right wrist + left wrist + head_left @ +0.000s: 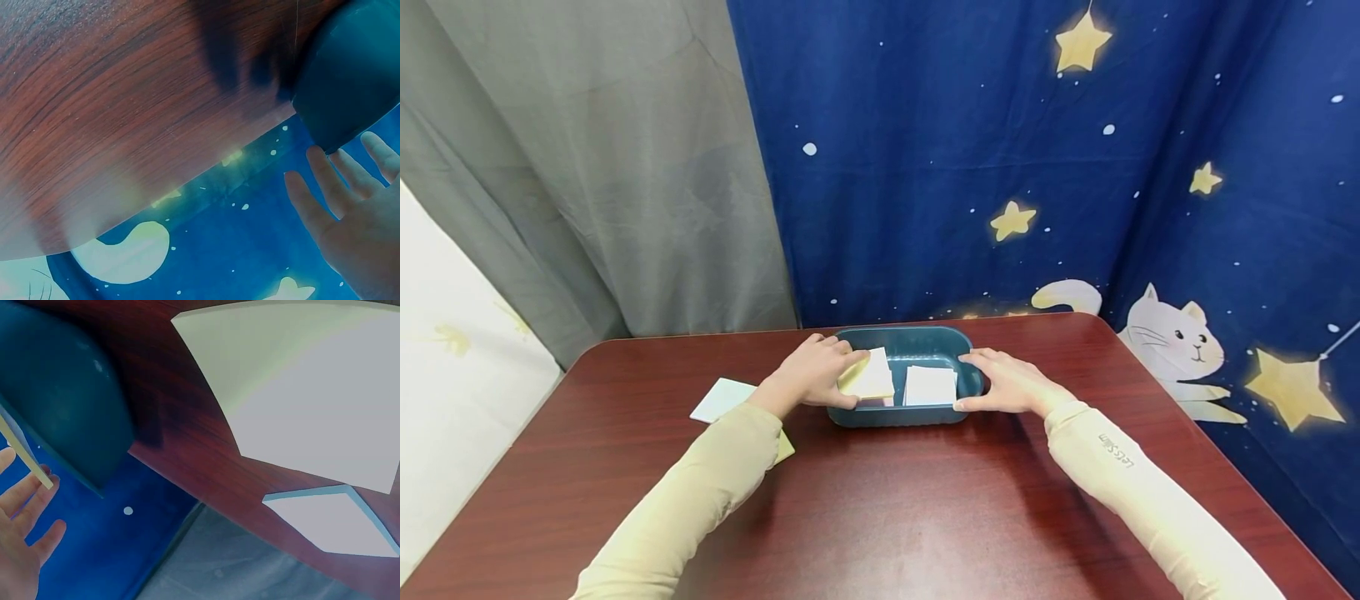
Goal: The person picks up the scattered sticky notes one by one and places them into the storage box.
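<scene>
pinching flat yellow pad (pixel 871 379), left hand (pixel 815 371), glossy rounded bin (pixel 898 417), wood-grained table (pixel 925 517)

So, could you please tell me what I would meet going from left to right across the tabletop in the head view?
Pale blue pad → left hand → yellow pad in that hand's grip → white pad → right hand.

Head camera looks forward and down; closer wrist views seemingly share the bin (pixel 898 417).
</scene>
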The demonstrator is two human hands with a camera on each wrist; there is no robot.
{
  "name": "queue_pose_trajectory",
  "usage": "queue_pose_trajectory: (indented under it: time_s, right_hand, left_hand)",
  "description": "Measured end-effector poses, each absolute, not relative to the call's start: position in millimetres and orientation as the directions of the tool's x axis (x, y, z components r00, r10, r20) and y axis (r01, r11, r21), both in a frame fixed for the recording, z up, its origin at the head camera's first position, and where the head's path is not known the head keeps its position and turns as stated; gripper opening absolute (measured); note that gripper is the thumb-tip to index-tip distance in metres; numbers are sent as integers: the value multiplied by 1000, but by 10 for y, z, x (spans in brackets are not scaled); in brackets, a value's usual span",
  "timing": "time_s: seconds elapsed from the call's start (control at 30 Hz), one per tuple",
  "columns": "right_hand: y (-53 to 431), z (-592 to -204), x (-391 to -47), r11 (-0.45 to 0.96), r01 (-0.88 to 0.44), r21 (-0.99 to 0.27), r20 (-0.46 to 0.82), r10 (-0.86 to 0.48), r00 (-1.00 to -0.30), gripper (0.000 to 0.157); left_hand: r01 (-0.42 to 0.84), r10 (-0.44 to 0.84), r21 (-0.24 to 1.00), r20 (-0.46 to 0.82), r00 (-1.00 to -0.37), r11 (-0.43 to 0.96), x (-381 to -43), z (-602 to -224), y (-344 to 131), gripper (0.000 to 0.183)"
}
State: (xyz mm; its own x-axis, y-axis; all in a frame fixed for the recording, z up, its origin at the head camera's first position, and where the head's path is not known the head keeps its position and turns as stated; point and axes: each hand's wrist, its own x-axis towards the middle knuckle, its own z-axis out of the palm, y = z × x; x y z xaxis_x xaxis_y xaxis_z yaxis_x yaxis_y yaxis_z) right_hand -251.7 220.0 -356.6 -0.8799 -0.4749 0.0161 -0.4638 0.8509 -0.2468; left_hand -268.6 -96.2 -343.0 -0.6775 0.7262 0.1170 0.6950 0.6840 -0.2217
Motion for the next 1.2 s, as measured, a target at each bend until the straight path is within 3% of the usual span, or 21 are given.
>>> queue_pose_trajectory:
  time_s: [0.27, 0.63, 1.2]
  right_hand:
    - [2205, -3567, -2519, 852, -461, -247, 12, -473, -881, 87]
    - [2195, -3565, -2502, 851, -462, -249, 12, -474, -880, 87]
    - [2191, -3558, -2497, 847, -466, -257, 23, -477, -879, 86]
  left_hand:
    - [697, 721, -206, 74, -689, 687, -2753, -3479, -938, 68]
    - [663, 659, -162, -88, -747, 731, -2837, -3471, -841, 69]
    - [695, 693, -200, -93, -715, 691, -2887, -3637, -814, 62]
